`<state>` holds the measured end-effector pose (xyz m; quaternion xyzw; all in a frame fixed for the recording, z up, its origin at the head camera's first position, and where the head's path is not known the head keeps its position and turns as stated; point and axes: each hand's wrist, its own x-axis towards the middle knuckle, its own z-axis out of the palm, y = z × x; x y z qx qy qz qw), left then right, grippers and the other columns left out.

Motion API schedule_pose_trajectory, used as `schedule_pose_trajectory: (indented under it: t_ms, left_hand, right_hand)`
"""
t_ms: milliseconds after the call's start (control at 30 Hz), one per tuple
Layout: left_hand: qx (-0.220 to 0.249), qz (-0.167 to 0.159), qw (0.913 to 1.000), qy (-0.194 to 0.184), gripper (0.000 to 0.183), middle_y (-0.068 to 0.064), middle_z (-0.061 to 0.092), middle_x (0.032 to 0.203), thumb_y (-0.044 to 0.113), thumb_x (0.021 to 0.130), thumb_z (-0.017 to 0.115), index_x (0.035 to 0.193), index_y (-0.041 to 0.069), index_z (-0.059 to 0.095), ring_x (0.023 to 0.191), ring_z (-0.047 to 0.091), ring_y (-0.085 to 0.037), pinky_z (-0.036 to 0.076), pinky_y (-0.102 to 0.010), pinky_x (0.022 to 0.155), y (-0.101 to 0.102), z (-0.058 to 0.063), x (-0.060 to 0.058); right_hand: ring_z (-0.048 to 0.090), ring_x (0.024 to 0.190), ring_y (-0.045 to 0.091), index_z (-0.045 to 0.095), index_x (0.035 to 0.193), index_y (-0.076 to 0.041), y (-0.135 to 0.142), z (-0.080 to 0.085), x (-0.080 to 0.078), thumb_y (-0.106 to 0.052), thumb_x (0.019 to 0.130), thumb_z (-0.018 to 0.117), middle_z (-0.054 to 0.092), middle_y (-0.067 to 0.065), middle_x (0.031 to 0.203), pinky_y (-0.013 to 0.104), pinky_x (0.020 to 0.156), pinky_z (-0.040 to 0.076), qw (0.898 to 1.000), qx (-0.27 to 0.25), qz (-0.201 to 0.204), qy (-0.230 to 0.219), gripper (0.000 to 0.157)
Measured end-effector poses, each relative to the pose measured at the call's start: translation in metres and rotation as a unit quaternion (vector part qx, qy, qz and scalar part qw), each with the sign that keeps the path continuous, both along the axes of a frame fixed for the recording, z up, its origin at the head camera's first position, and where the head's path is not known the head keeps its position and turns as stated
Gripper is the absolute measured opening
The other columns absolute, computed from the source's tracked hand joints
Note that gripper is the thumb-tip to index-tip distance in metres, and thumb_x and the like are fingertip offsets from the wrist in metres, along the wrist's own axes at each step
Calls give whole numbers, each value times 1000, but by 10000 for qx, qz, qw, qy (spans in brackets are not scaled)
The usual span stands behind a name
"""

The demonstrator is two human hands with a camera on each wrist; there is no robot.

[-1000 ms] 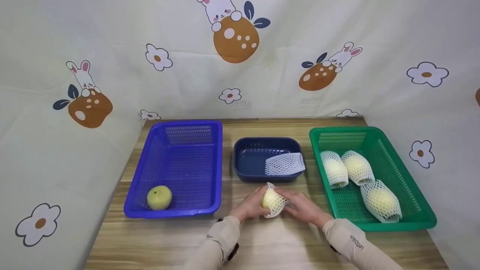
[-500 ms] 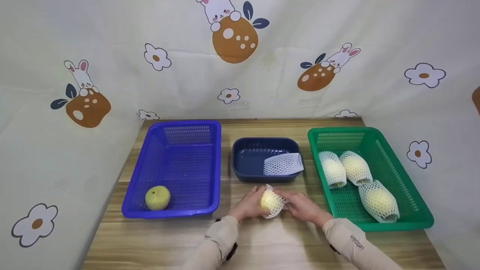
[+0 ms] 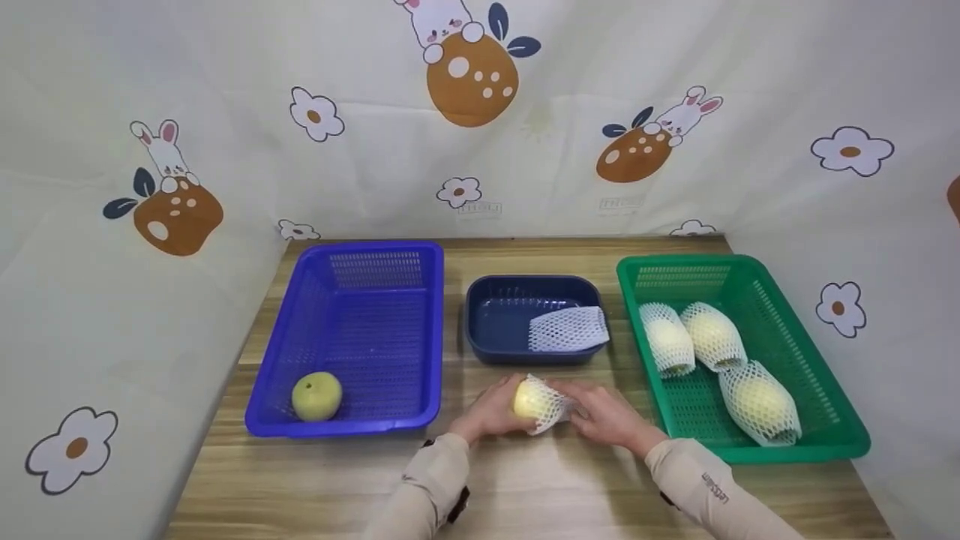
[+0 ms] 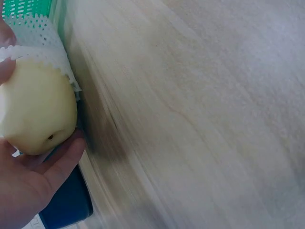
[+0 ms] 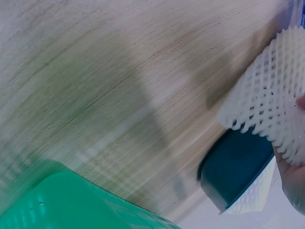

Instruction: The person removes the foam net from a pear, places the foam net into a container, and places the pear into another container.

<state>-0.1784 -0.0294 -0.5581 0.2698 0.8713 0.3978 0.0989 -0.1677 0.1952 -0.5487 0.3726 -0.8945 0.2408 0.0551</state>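
Between both hands over the table is a pale yellow pear (image 3: 528,403), its left end bare and its right part inside a white foam net sleeve (image 3: 556,411). My left hand (image 3: 489,412) grips the bare end, with fingers and thumb round the pear. In the left wrist view, the pear's smooth skin and small dark stem hollow show. My right hand (image 3: 609,417) holds the net at its right side. The right wrist view shows the net's loose open end (image 5: 257,112) beyond the fingers, most of that hand out of frame.
At left, a blue basket (image 3: 367,427) holds one bare pear (image 3: 316,396). A dark blue bin (image 3: 487,352) behind the hands contains a flat foam net (image 3: 570,328). On the right stands a green basket (image 3: 810,337) with three net-covered pears (image 3: 760,403).
The left hand and the pear have shifted slightly left, and more bare pear shows out of the net. The right hand has stayed nearly in place on the net.
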Motion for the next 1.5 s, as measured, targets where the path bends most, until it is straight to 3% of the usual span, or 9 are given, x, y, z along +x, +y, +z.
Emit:
schedule_pose_trajectory:
  t_ms: [167, 400, 567, 767, 1000, 1167, 1500]
  left_hand:
    - [-324, 122, 9993, -145, 74, -8, 52, 110, 30, 61, 75, 123, 5, 43, 95, 50, -21, 41, -34, 80, 2, -1, 0]
    - [-641, 320, 9974, 29, 73, -9, 53, 108, 40, 63, 74, 122, 7, 45, 93, 51, -23, 41, -35, 77, -1, 2, 2]
    - [-703, 349, 9969, -74, 77, -12, 51, 114, 41, 64, 73, 127, 9, 42, 98, 50, -26, 40, -39, 80, -5, 3, 3]
    - [-759, 436, 9962, 2, 69, -9, 53, 109, 42, 65, 72, 122, 14, 46, 93, 51, -25, 41, -39, 76, -9, 9, 8]
    - [-956, 383, 9947, 32, 65, -6, 54, 100, 46, 64, 72, 117, 18, 47, 88, 51, -23, 43, -37, 69, -14, 36, 16]
    - [-1008, 210, 9945, 167, 63, -6, 55, 101, 46, 63, 72, 115, 18, 48, 90, 51, -23, 41, -39, 75, -21, 61, 20]
    - [-1430, 415, 9874, 541, 69, -12, 52, 101, 48, 63, 71, 119, 16, 46, 81, 54, -28, 43, -40, 68, -43, 105, 11]
  right_hand:
    - [55, 99, 19, 59, 114, -8, -2, 0, 0, 3, 74, 56, 59, 3, 111, 33, 81, 44, 9997, -204, 133, 88, 41]
    - [61, 86, 16, 65, 102, -10, 3, 3, -1, 7, 73, 55, 64, 0, 97, 33, 69, 48, 9982, -266, -28, 535, 36]
    - [61, 83, 16, 66, 101, -11, 6, 1, -1, 6, 73, 54, 65, 0, 95, 33, 66, 49, 9979, -248, -101, 592, 35]
    - [62, 79, 16, 66, 100, -13, 8, 3, -1, 6, 72, 54, 65, -1, 92, 34, 58, 48, 9963, -252, -302, 765, 36]
    - [60, 84, 15, 67, 99, -13, 8, 14, -2, 6, 71, 55, 65, -2, 94, 34, 63, 49, 9952, -328, -342, 862, 36]
    - [60, 86, 16, 66, 99, -12, 7, 24, -5, 5, 72, 56, 64, -1, 96, 33, 65, 49, 9952, -291, -335, 872, 34]
    - [61, 85, 17, 67, 99, -9, -2, 56, -13, 6, 73, 53, 64, 3, 96, 33, 66, 49, 9896, -446, -86, 1367, 33]
